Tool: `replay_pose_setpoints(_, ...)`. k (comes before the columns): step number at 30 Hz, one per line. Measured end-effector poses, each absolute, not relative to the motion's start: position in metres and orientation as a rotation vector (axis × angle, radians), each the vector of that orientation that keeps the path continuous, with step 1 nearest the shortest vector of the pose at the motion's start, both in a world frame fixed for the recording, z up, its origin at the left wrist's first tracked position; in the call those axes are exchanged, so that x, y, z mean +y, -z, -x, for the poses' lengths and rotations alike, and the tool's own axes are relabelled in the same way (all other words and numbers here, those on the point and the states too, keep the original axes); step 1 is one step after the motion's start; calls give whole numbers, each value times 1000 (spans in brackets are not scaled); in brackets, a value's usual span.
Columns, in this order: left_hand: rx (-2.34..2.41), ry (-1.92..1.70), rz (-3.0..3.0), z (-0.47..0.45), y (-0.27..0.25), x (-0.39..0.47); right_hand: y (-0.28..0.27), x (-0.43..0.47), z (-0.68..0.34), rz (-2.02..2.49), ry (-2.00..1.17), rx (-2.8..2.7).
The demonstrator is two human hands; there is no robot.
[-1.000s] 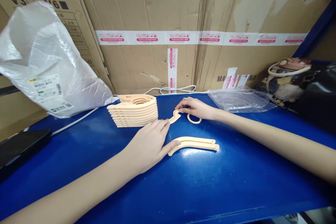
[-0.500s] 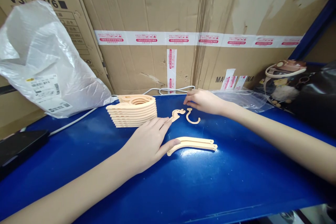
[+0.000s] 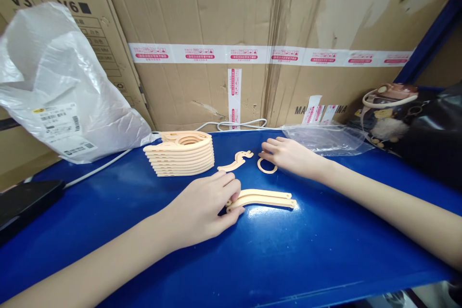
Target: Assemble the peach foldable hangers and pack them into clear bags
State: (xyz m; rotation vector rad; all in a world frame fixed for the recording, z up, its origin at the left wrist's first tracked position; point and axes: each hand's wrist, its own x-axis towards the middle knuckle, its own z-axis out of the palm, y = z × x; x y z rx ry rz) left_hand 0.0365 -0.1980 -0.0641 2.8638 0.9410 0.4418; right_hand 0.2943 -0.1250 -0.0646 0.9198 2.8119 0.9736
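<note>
On the blue table, two pale-orange curved hanger arms [image 3: 267,198] lie side by side. My left hand [image 3: 207,204] is closed at their left end, thumb below and fingers above. A pale-orange hanger hook [image 3: 267,171] lies farther back, its upper part hidden under the fingertips of my right hand [image 3: 283,153]. These fingers are curled in and closed on it. Between the hands is a pale-orange piece with a curled animal-like head [image 3: 240,157], touched by neither hand. Left of it stands a neat stack of several pale-orange folding hangers [image 3: 180,154].
A white plastic mailing bag [image 3: 68,91] leans against a cardboard box at the left. Near it lies a black device [image 3: 29,207] with a white cable [image 3: 97,171]. Clear plastic bags [image 3: 325,139] and a brown strapped item [image 3: 391,101] sit at the right. Cardboard [image 3: 202,91] walls the back.
My left hand has come back from the animal-head piece and closed on the ends of the hanger arms. My right hand has moved down and right onto the hook.
</note>
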Motion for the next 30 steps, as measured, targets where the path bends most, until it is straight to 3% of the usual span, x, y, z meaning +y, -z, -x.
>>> replay_pose_setpoints(5, 957, -468, -2839, -38, 67, -198, 63, -127, -293, -903, -970, 2825)
replay_pose_setpoints(8, 959, -468, -2823, -39, 69, -197, 61, -131, -291, -1004, -784, 3016)
replay_pose_setpoints(10, 956, -460, -2803, -39, 69, -197, 62, -134, -287, -1169, -395, 3237)
replay_pose_setpoints(15, 932, -441, -2734, -39, 68, -199, 74, -144, -271, -1331, 1316, 3322)
replay_pose_setpoints(18, 942, -468, -2687, -40, 66, -200, 82, -148, -263, -1274, 1843, 3127)
replay_pose_setpoints(30, 909, -721, -1658, -34, 50, -184, 85, -146, -261, -1516, 2210, 2829)
